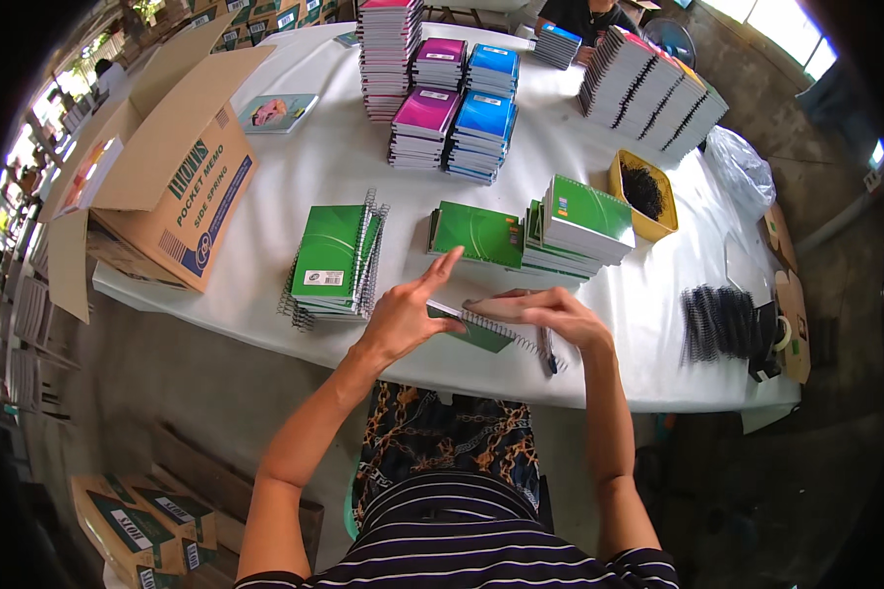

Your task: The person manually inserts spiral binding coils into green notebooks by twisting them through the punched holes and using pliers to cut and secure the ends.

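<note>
Near the table's front edge, my left hand [411,312] pinches a small green notebook [485,336] at its left end, thumb low and index finger stretched up. A wire coil [521,339] runs along the notebook's edge, its loose end trailing out to the right. My right hand [558,316] lies over the coil with fingers stretched out flat, touching it. Below the right hand rests a slim tool [548,355] with a dark tip; its kind is unclear. Left of my hands stands a stack of coil-bound green notebooks [326,257]. Ahead are more green notebooks [476,234] and a taller green stack [587,218].
A yellow basket [670,218] holds dark coils. More black coils [719,324] lie at right beside a tape roll [783,334]. A cardboard box [182,196] stands at left. Purple notebooks [426,110], blue notebooks [483,116] and white stacks [648,93] stand farther back. A person [594,20] sits opposite.
</note>
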Demonstrator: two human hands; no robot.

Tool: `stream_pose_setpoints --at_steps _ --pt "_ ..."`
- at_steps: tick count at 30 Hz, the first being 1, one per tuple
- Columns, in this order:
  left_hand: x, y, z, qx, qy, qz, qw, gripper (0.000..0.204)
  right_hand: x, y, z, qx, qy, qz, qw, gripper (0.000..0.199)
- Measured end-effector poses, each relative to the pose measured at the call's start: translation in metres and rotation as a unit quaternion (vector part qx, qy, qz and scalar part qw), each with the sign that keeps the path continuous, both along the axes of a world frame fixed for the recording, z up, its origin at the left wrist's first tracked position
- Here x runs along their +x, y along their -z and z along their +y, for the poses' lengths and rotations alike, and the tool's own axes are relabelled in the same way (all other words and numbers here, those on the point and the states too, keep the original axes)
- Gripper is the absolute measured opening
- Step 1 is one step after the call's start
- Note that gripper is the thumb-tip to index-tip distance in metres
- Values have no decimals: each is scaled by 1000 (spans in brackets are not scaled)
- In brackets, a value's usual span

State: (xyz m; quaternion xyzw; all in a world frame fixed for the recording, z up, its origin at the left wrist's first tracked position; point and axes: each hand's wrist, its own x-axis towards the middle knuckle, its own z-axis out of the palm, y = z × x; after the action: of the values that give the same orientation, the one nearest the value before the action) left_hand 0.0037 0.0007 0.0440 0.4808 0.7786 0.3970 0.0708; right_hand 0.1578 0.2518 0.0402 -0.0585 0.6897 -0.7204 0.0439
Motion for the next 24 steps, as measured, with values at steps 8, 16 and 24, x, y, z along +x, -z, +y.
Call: stream_pose_setpoints --at_steps 8,16,24 --pt "0 34 -4 132 -24 -150 980 110 -20 -34 -28 20 -10 -29 999 55" --pt "6 29 -3 95 -37 -209 973 105 -31 -30 -27 106 -17 -82 991 55" --pt "-1 43 0 160 6 -196 967 112 -43 -37 -41 266 25 -100 959 50"
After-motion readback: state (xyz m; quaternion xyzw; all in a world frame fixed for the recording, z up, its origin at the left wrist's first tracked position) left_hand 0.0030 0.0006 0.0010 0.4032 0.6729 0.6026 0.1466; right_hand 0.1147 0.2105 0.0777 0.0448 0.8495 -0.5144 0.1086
